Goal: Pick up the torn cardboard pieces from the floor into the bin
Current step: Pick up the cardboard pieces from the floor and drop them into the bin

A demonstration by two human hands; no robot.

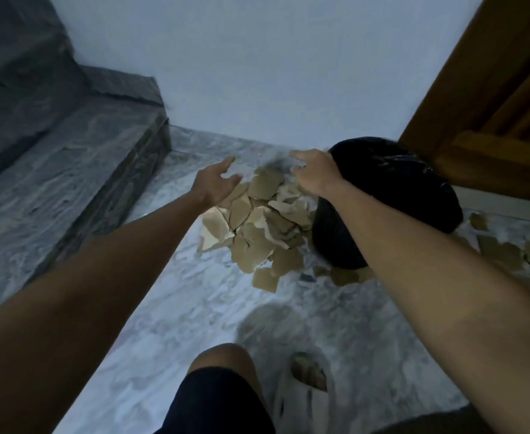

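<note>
Torn cardboard pieces (257, 227) are heaped on the grey marbled floor (195, 308), touching the left side of the bin (392, 195). The pieces are tan, with ragged edges and paler inner faces showing on several, and many overlap one another. A smaller scatter of brown pieces (504, 252) is seen on the far right of the bin, and a few scraps lie at its near foot.

The bin is dark and rounded, lined with a glossy black bag. The left hand (215, 183) is held above the left edge of the heap, away from the bin, with fingers spread and loosely straight, holding nothing. The right hand (315, 173) is seen in front of the bin's left rim, above the heap; its forefinger is extended and the other fingers are curled downward, and whether anything is pinched cannot be told.

A dark stone step (79, 170) rises well to the left of the bin, a wooden door (492, 98) stands just behind it to the right, and a pale wall (257, 73) lies behind. A sandalled foot (307, 383) and a knee (223, 364) are placed nearer than the bin.
</note>
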